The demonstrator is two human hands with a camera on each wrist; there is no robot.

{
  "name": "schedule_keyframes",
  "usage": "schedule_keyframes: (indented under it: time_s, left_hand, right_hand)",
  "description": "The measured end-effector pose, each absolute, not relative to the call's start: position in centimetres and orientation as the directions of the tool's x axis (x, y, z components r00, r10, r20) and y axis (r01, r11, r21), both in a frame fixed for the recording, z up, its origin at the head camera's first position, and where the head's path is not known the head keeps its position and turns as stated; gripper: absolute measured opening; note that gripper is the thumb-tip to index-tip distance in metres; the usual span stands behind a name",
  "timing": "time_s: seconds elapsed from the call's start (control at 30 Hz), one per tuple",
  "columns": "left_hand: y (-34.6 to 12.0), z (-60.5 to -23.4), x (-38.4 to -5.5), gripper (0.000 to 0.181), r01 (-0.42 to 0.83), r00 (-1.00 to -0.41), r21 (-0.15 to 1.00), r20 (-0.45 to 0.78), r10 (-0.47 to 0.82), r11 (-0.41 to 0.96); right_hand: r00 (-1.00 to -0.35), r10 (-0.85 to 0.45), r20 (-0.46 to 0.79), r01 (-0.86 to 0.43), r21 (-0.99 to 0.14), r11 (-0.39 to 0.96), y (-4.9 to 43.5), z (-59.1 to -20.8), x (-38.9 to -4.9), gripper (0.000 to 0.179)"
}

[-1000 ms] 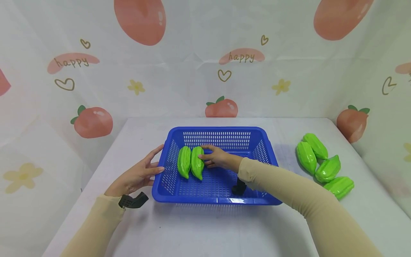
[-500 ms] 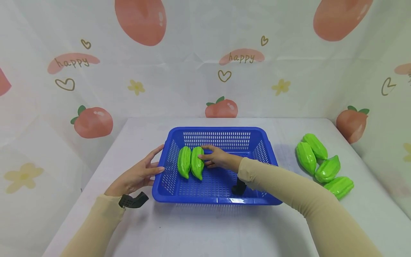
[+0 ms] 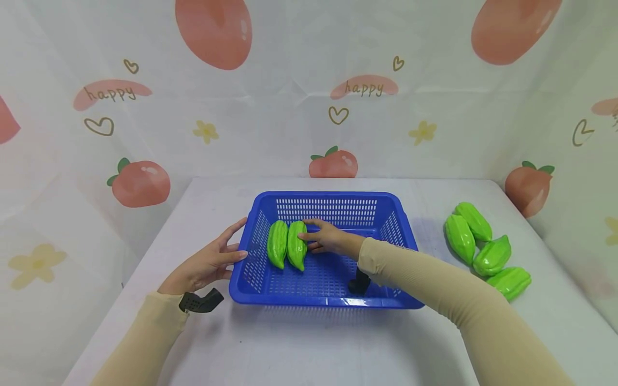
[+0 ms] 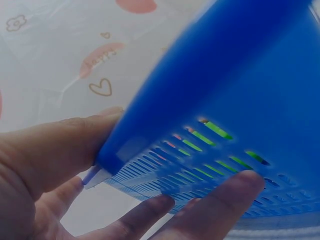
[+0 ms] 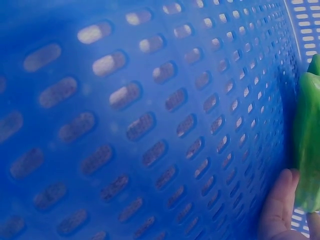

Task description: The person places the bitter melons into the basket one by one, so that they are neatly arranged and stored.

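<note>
A blue plastic basket [image 3: 328,301] stands on the table, with two green ridged star fruits inside at its left end. They lie side by side, tips toward me: the left star fruit [image 3: 277,244] and the right star fruit [image 3: 296,252]. My right hand [image 3: 327,237] reaches into the basket and holds the right one, thumb on top and fingers at its far end and side. In the right wrist view, fingertips touch the green fruit [image 5: 307,140]. My left hand [image 3: 210,261] grips the basket's left rim [image 4: 165,85], with fingers against the outside wall below it.
Several more green star fruits [image 3: 492,255] lie in a cluster on the white table [image 3: 299,348], right of the basket. A printed cloth [image 3: 270,118] hangs behind the table and along its sides. My right forearm passes over the basket's right front corner.
Both hands, the basket and the star fruits keep their places. Only the head view has shifted very slightly.
</note>
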State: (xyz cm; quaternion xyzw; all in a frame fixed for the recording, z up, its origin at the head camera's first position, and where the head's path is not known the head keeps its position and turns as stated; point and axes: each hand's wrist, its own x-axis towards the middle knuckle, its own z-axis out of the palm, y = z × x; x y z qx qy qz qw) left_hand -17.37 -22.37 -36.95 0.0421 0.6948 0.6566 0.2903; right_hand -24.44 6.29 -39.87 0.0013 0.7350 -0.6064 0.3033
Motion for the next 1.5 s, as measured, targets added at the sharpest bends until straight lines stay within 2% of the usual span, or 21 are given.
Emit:
schedule_keyframes:
  time_s: [0.67, 0.97, 1.27, 1.5]
  left_hand:
    - [-22.3, -36.8, -17.3, 0.087, -0.329, -0.831, 0.934, -0.355, 0.429, 0.135]
    - [-22.4, -36.7, -17.2, 0.086, -0.32, -0.827, 0.937, -0.348, 0.44, 0.14]
    - [-22.4, -36.7, -17.3, 0.087, -0.327, -0.826, 0.936, -0.349, 0.443, 0.129]
    - [-22.4, -36.8, -17.4, 0.087, -0.328, -0.824, 0.936, -0.351, 0.445, 0.13]
  right_hand:
    - [-0.811, -0.393, -0.434, 0.354, -0.898, 0.262, 7.4, -39.6, -24.5, 0.061]
    - [-0.822, -0.41, -0.397, 0.359, -0.918, 0.168, 10.1, -35.6, -25.5, 0.057]
    - [-0.822, -0.533, -0.203, 0.174, -0.979, 0.105, 13.8, -30.4, -25.0, 0.051]
    - [-0.82, -0.563, -0.104, -0.008, -0.981, 0.193, 17.8, -28.6, -23.8, 0.047]
